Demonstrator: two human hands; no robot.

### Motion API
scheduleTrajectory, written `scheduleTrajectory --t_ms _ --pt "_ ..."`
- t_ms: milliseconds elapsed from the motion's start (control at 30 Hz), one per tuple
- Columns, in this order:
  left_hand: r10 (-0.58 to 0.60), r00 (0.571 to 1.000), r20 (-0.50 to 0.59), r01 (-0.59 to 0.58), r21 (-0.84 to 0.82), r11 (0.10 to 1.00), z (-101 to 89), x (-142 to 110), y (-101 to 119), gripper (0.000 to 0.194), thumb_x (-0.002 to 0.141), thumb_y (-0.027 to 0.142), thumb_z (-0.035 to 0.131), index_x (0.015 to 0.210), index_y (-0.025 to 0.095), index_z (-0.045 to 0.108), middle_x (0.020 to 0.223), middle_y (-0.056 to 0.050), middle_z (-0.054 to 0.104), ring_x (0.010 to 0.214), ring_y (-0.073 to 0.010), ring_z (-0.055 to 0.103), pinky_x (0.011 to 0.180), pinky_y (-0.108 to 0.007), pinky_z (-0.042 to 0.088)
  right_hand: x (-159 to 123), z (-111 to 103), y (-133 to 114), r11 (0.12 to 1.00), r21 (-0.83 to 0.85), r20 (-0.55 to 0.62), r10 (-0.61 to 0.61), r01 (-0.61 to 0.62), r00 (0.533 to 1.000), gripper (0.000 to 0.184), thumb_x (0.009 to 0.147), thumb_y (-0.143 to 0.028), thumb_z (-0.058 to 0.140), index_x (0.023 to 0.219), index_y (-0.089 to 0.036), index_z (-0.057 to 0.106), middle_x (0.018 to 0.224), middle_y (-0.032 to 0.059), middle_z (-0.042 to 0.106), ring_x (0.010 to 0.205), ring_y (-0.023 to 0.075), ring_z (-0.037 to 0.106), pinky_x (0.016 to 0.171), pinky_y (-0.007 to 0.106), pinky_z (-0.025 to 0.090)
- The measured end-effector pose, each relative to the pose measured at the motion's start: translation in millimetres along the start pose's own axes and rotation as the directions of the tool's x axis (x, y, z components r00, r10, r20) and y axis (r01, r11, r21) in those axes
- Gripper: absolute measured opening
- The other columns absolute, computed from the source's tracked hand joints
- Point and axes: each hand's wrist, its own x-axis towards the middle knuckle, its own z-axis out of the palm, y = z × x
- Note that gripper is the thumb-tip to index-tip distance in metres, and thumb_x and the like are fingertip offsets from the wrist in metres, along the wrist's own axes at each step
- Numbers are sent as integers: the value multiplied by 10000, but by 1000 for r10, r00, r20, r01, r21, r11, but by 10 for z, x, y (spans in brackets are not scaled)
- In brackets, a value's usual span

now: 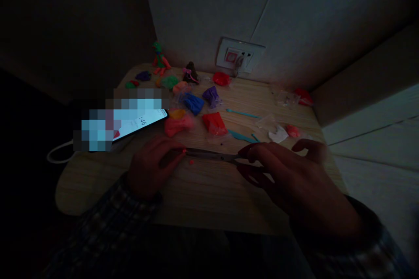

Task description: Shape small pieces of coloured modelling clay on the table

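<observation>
In the dim light my right hand (291, 178) has its fingers in the handles of a pair of scissors (212, 155), whose blades point left and look nearly closed. At the blade tips, my left hand (150, 163) pinches a tiny reddish-pink piece of modelling clay (184, 151). Another small red clay bit (191, 162) lies on the wooden tabletop (209, 200) just below the tips. Beyond the scissors are a red clay packet (214, 124) and a pink clay packet (178, 125). Whether the blades touch the pinched piece is hard to tell.
A lit phone (140, 123) with a white cable (54, 152) lies at the left. Clay figures (159, 59) stand at the back near a wall socket (240, 56). Blue clay (194, 103), purple clay (212, 96), turquoise tools (242, 135) and white clay (278, 134) are spread across the table.
</observation>
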Motion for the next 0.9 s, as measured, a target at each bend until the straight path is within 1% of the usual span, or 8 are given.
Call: scheduleTrajectory --t_ms 200,367,533,700,900 --pt "-2 1000 10 2 -21 1000 -4 1 -13 84 880 276 558 873 224 624 866 -26 658 829 -195 638 781 -349 548 -1 6 12 1000 -9 26 -1 1 1000 190 992 -280 330 968 -214 507 911 -4 693 734 177 637 764 381 226" --pt "14 1000 7 -14 -18 1000 7 10 -3 90 885 268 560 882 211 630 867 -28 665 834 -194 640 790 -344 545 3 15 8 1000 -19 15 -2 2 1000 134 970 -253 376 954 -213 503 923 4 695 744 178 637 761 377 229" --pt "41 999 8 -41 -12 999 22 17 -25 111 884 264 564 871 183 640 859 -40 674 814 -187 645 774 -334 546 11 16 13 999 -38 -3 -3 3 1000 114 958 -241 398 927 -213 503 887 -2 696 701 166 624 754 367 232" --pt "54 999 8 -54 1 999 33 21 -46 133 895 300 550 876 198 632 862 -29 674 810 -177 649 769 -330 551 5 12 26 1000 -24 0 -13 13 1000 146 976 -236 366 916 -213 498 871 -20 685 693 157 620 753 365 225" --pt "50 998 24 -49 -51 997 37 41 -48 106 887 261 549 867 207 638 859 -36 679 818 -188 645 770 -332 544 2 16 29 999 -40 -17 -14 13 1000 170 986 -264 352 917 -212 499 867 -13 688 693 159 611 762 366 219"
